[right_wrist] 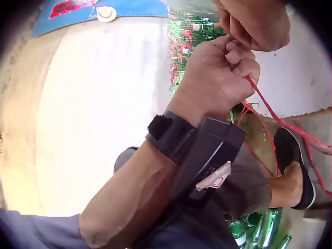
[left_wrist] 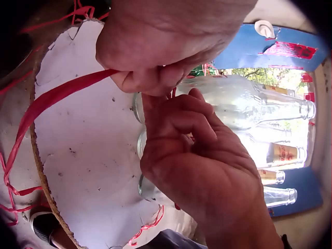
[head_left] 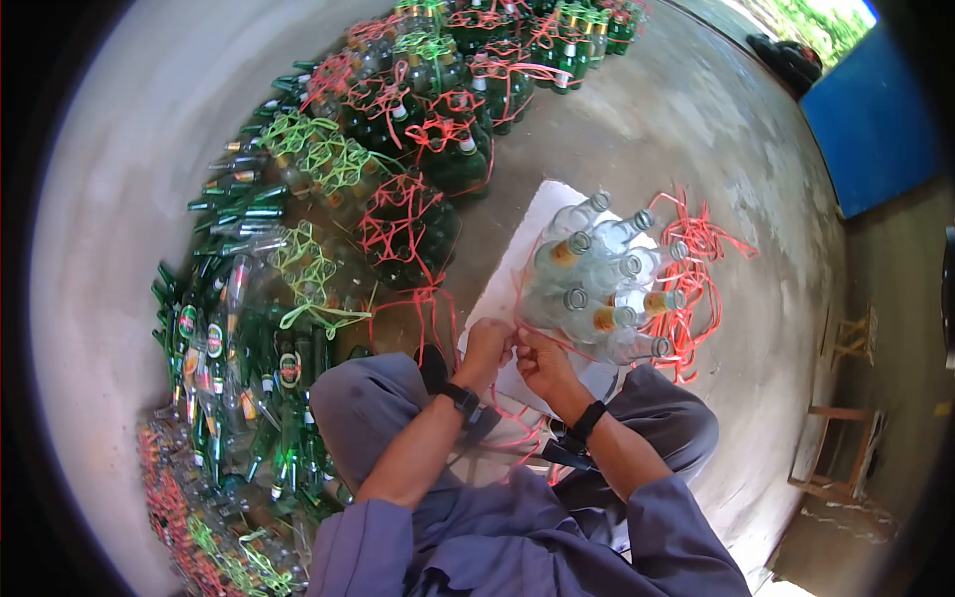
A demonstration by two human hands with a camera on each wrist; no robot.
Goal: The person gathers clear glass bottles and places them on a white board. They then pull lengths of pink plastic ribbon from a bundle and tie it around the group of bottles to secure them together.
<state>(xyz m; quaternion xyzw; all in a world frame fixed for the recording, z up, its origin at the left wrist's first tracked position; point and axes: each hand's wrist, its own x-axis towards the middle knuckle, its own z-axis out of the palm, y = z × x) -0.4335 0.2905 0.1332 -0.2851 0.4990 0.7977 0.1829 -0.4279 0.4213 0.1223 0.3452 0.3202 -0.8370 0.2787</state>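
My left hand [head_left: 487, 350] and right hand [head_left: 544, 364] meet at the near side of a cluster of clear glass bottles [head_left: 576, 298]. Both pinch a red plastic strap [left_wrist: 67, 93] that runs round the cluster. A loose length of it trails from the left fist [right_wrist: 215, 72] in the right wrist view. In the left wrist view the curled right hand [left_wrist: 202, 155] sits just below the left; the pinched part is mostly hidden by fingers. Standing on a white board [head_left: 507, 264], the bottles have open necks, some with gold labels.
Loose red strapping [head_left: 701, 298] lies in a heap right of the bottles. Left and ahead stand strapped bundles of green bottles [head_left: 408, 234], with loose green bottles [head_left: 288, 398] piled by the wall. A wooden stool [head_left: 836, 453] stands at the right, near a blue panel [head_left: 870, 119].
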